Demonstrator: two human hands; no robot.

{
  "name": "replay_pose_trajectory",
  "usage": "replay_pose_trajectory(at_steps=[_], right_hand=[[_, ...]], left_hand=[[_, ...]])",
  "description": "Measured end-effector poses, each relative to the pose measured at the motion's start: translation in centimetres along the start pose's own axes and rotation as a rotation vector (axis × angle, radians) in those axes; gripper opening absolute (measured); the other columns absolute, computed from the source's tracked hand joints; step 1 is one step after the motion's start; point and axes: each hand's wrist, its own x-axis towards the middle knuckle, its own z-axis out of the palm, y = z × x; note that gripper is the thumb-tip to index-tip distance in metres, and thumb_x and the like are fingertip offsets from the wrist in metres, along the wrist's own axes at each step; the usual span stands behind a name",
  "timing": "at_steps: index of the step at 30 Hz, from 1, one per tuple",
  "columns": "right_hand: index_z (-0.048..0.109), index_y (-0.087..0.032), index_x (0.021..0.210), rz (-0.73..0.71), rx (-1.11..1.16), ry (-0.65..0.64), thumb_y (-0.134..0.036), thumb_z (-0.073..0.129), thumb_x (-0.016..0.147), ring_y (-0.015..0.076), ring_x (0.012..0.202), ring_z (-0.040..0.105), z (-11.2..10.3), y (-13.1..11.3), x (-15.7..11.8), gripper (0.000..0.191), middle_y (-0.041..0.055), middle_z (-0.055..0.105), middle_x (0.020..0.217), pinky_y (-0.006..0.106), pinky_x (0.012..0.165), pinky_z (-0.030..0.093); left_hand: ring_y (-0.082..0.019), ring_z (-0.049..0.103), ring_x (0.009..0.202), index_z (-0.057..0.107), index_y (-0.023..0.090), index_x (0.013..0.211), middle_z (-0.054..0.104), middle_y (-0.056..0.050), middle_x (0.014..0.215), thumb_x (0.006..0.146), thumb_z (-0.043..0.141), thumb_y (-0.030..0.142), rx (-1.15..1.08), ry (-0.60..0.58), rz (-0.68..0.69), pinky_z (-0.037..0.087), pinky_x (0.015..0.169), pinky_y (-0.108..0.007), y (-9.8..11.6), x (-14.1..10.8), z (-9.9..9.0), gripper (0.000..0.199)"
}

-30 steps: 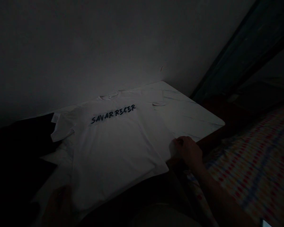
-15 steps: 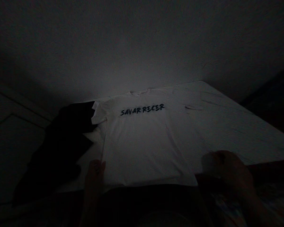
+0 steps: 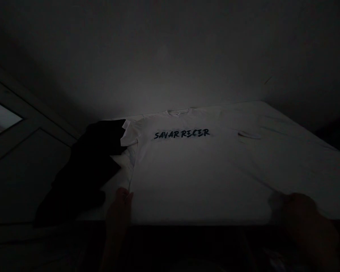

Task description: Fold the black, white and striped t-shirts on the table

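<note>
A white T-shirt (image 3: pixel 181 170) with dark lettering across the chest lies spread on a pale table (image 3: pixel 308 162), its collar toward the wall. At the shirt's lower left edge, my left hand (image 3: pixel 121 202) pinches the fabric between closed fingers. My right hand (image 3: pixel 299 207), dim and partly blurred, grips the lower right side of the shirt near the table's front edge. The cloth between both hands looks flat and taut.
Dark clothing (image 3: pixel 85 173) is heaped on the table's left end, touching the shirt's left sleeve. A wall (image 3: pixel 170 56) rises behind the table. A panelled door or frame (image 3: pixel 25 132) stands at the left. The scene is very dark.
My right hand has moved right and now grips the shirt, whose lower part is stretched wider with fewer folds. My left hand still holds its edge. The view has shifted slightly.
</note>
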Motion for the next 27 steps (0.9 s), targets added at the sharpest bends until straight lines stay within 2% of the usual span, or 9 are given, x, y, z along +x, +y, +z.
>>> replay_pose_trajectory(at_steps=[4, 7, 11, 14, 16, 18, 20, 24, 27], right_hand=[[0.054, -0.028, 0.08, -0.12, -0.137, 0.018, -0.029, 0.033, 0.087, 0.0322, 0.061, 0.065, -0.7, 0.2, 0.3, 0.023, 0.0192, 0.06, 0.085, 0.047, 0.055, 0.048], [0.061, -0.022, 0.088, -0.297, -0.201, 0.075, -0.023, 0.034, 0.087, 0.0351, 0.081, 0.068, -1.8, -1.8, 0.6, 0.027, 0.0212, 0.064, 0.092, 0.047, 0.068, 0.053], [0.061, -0.014, 0.124, -0.586, -0.028, 0.06, -0.027, 0.039, 0.093, 0.0341, 0.12, 0.06, -1.8, -10.6, -0.1, 0.04, 0.0217, 0.059, 0.135, 0.049, 0.099, 0.049], [0.043, -0.021, 0.149, -0.955, 0.121, -0.062, -0.028, 0.039, 0.097, 0.027, 0.144, 0.038, -0.3, -18.2, -1.3, 0.053, 0.009, 0.034, 0.16, 0.046, 0.116, 0.035], [0.04, -0.028, 0.152, -1.054, 0.143, -0.09, -0.039, 0.038, 0.1, 0.0249, 0.146, 0.033, 0.9, -20.2, -1.6, 0.053, 0.0036, 0.031, 0.161, 0.045, 0.12, 0.031], [0.042, -0.029, 0.151, -1.016, 0.116, -0.047, -0.048, 0.036, 0.101, 0.0263, 0.146, 0.033, 1.9, -18.6, -1.1, 0.054, 0.0048, 0.034, 0.159, 0.048, 0.12, 0.03], [0.043, -0.024, 0.151, -0.903, 0.073, 0.053, -0.052, 0.031, 0.102, 0.0298, 0.146, 0.032, 2.5, -13.7, -0.2, 0.058, 0.0085, 0.035, 0.158, 0.054, 0.118, 0.03], [0.025, -0.023, 0.158, -0.747, 0.041, 0.216, -0.053, 0.025, 0.103, 0.0289, 0.148, 0.029, 3.4, -2.0, 1.2, 0.063, 0.0111, 0.033, 0.16, 0.054, 0.115, 0.034], [0.016, -0.025, 0.16, -0.703, 0.018, 0.208, -0.05, 0.028, 0.103, 0.0293, 0.149, 0.026, 3.5, 1.4, 1.2, 0.064, 0.0112, 0.03, 0.161, 0.056, 0.115, 0.033]], left_hand=[[-0.021, 0.067, 0.072, 0.054, 0.025, 0.095, 0.069, -0.002, 0.085, 0.094, 0.045, 0.04, 0.222, -0.05, 0.036, 0.045, 0.064, -0.03, -0.8, 0.1, -0.7, 0.017], [-0.026, 0.067, 0.092, 0.058, 0.022, 0.108, 0.07, -0.009, 0.102, 0.09, 0.048, 0.039, 0.325, 0.068, 0.252, 0.051, 0.082, -0.037, -0.8, 1.1, -1.4, 0.026], [-0.03, 0.055, 0.126, 0.056, 0.016, 0.127, 0.062, -0.015, 0.132, 0.095, 0.043, 0.042, 0.304, 0.151, 0.758, 0.041, 0.108, -0.044, 5.0, 2.8, -0.3, 0.044], [-0.029, 0.034, 0.146, 0.042, 0.015, 0.146, 0.04, -0.014, 0.156, 0.1, 0.033, 0.034, 0.256, 0.136, 1.052, 0.032, 0.118, -0.048, 10.8, 3.5, 3.3, 0.051], [-0.03, 0.024, 0.15, 0.035, 0.014, 0.151, 0.032, -0.015, 0.161, 0.101, 0.033, 0.034, 0.272, 0.104, 1.14, 0.029, 0.119, -0.052, 11.9, 4.2, 5.9, 0.055], [-0.032, 0.026, 0.149, 0.032, 0.014, 0.153, 0.033, -0.017, 0.159, 0.1, 0.035, 0.04, 0.318, 0.094, 1.128, 0.03, 0.117, -0.055, 10.0, 5.2, 7.5, 0.059], [-0.032, 0.03, 0.148, 0.029, 0.015, 0.155, 0.034, -0.017, 0.159, 0.1, 0.035, 0.044, 0.354, 0.126, 1.079, 0.033, 0.116, -0.055, 5.8, 6.5, 7.5, 0.062], [-0.029, 0.028, 0.149, 0.019, 0.016, 0.157, 0.031, -0.017, 0.16, 0.1, 0.037, 0.036, 0.329, 0.244, 1.086, 0.038, 0.114, -0.05, -3.0, 8.4, 4.3, 0.064], [-0.03, 0.027, 0.149, 0.036, 0.022, 0.152, 0.042, -0.014, 0.155, 0.096, 0.042, 0.028, 0.383, 0.201, 1.214, 0.04, 0.113, -0.052, -6.8, 8.9, 2.5, 0.057]])
